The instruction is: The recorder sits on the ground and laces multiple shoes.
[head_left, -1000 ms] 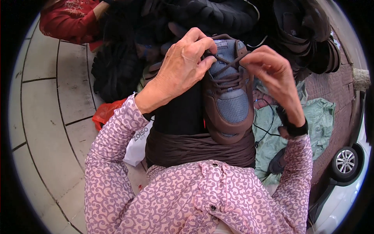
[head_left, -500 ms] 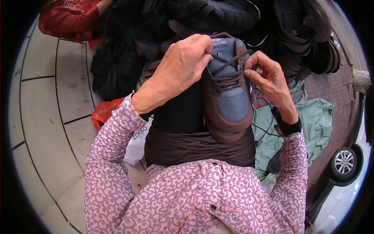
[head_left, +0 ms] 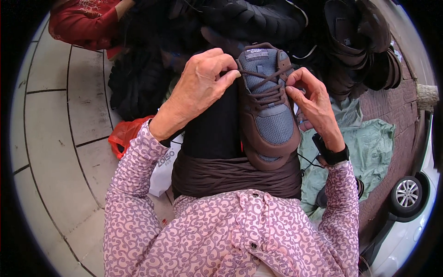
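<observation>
To work well here, the person should probably draw the lace (head_left: 252,73) snug and untwisted, tension even, tongue (head_left: 261,63) centred — the shoe (head_left: 275,125) sits over the lap (head_left: 211,134) at about twelve o'clock, toe toward six. The left hand (head_left: 201,87), back upward at the shoe's ten o'clock, pinches the lace; the right hand (head_left: 314,102) curls at its two o'clock, fingertips beside the eyelet edge — whether that grip holds lace cannot be told

I see room for the left bare hand (head_left: 201,85) to swing outward over pale floor slabs (head_left: 50,138), past a crumpled red plastic bag (head_left: 127,134). Piled black shoes (head_left: 254,19) block the far side; the right bare hand (head_left: 314,100) has space over rumpled pale-green sheeting (head_left: 369,143), stacked brown shoes (head_left: 360,34) beyond.
</observation>
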Motion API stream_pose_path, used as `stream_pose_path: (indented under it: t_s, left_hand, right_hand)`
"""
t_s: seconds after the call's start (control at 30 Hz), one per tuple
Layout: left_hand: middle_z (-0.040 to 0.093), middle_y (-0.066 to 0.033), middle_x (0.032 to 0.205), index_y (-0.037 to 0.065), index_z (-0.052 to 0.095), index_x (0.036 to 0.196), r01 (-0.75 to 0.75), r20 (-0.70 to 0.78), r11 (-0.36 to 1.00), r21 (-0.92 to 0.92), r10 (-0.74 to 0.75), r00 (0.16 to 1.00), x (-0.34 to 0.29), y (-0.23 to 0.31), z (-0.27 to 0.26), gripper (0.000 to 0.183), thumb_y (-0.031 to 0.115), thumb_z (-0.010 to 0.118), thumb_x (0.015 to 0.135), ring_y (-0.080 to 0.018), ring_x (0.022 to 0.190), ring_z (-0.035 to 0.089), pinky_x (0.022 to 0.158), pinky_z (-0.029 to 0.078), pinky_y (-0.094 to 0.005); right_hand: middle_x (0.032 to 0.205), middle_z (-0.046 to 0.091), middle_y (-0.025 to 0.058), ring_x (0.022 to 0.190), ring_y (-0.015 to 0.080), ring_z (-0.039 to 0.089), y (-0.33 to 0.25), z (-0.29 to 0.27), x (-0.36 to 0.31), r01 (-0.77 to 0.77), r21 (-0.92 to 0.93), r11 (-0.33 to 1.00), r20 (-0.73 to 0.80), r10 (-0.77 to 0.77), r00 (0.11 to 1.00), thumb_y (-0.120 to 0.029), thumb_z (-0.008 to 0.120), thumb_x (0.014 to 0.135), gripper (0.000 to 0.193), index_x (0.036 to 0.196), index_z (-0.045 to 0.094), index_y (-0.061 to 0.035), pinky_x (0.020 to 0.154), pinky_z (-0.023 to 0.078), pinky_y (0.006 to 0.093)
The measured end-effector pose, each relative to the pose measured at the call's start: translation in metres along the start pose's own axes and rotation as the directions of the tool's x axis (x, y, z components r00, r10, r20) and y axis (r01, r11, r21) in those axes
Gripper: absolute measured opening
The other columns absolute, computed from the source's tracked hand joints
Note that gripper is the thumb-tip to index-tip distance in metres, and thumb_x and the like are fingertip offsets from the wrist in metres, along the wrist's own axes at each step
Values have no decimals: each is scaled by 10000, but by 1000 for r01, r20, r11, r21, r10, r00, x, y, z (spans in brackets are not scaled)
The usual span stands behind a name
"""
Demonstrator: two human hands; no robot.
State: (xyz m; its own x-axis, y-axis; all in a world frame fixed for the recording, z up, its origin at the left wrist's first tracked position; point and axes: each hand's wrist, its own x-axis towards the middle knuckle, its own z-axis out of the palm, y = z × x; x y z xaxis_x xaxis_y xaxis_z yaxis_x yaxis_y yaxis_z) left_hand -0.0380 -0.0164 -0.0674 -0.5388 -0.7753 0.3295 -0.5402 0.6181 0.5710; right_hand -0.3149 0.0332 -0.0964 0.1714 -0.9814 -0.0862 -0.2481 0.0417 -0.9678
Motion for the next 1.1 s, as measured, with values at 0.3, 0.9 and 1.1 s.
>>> stream_pose_path:
  t_s: [0.3, 0.9, 1.1]
  left_hand:
    - [596, -105, 927, 2, 722, 854, 105, 44, 994, -30, -103, 994, 10, 13, -16, 183, 171, 793, 855, -244, 788, 642, 724, 542, -343]
    - [628, -32, 912, -12, 637, 787, 364, 199, 865, -345, -312, 929, -4, -6, -28, 230, 150, 643, 950, -95, 745, 565, 652, 454, -240]
    - [645, -79, 916, -20, 670, 854, 210, 32, 973, -100, -208, 978, -1, 2, -43, 141, 111, 672, 904, -201, 788, 638, 711, 507, -301]
  right_hand:
    - [872, 609, 6, 796, 92, 572, -11, 12, 0, 226, -166, 960, -94, -244, 965, 2, 711, 889, 115, 1001, 728, -17, 694, 457, 250]
    - [663, 528, 82, 575, 133, 523, -34, 13, 18, 369, -347, 862, 40, -380, 924, 41, 647, 871, 176, 1045, 665, 15, 557, 419, 263]
    - [753, 654, 4, 641, 71, 572, -37, 13, 17, 125, -135, 983, -122, -141, 982, -1, 669, 906, 134, 1039, 682, -10, 591, 469, 250]
